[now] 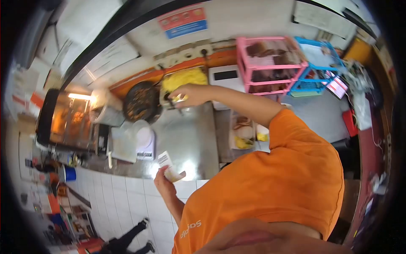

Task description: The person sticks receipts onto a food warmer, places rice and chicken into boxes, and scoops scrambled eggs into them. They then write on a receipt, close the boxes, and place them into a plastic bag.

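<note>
My left hand (165, 182) is closed on a small white paper carton (165, 160) with dark print, held just over the near edge of the metal counter. My right hand (192, 95) reaches across to the back of the counter. Its fingers are curled around some pale yellow food (181, 98), whose kind I cannot make out. Right behind that hand is a metal tray (164, 100) heaped with yellow shredded-looking food (186, 79). Left of the tray sits a dark round pan (143, 102) with brown bits of food in it.
A kitchen scale (145, 146) stands beside a pale board (122, 142) and a lit glass warmer (72, 120). To the right are pink stacked baskets (272, 67), a blue rack (319, 59) and a clear food container (242, 131). Another person's legs (131, 237) show on the tiled floor.
</note>
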Demonstrator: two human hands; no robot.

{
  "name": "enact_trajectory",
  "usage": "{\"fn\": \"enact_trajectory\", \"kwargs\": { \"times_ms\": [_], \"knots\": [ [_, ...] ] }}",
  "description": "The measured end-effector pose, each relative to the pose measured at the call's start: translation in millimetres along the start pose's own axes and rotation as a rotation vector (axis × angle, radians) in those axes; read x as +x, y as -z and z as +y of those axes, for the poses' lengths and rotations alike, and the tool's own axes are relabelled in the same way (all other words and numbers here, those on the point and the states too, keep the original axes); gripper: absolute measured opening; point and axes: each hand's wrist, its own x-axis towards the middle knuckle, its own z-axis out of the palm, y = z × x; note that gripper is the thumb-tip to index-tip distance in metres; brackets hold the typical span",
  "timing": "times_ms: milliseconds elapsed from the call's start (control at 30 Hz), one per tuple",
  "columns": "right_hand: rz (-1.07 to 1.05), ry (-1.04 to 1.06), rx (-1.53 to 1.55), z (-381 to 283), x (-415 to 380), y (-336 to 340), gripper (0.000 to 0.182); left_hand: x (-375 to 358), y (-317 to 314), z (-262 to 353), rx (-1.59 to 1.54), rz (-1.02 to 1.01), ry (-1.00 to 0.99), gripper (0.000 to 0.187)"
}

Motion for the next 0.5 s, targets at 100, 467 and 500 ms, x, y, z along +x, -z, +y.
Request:
{"fn": "enact_trajectory", "kwargs": {
  "times_ms": [100, 467, 500],
  "knots": [
    [0.498, 0.061, -0.391, 67.1, -78.7, 89.3, 0.033, 12.0, -20.5, -2.8, 0.143, -0.072, -0.123, 0.035],
    [0.085, -0.185, -0.682, 178.1, -183.0, 233.2, 0.040, -50.0, -214.3, 33.1, -0.155, -0.323, -0.068, 0.032],
    [0.071, -0.261, -0.750, 174.2, -181.2, 231.1, 0.036, -61.0, -221.6, 29.0, -0.159, -0.308, -0.068, 0.032]
  ]
}}
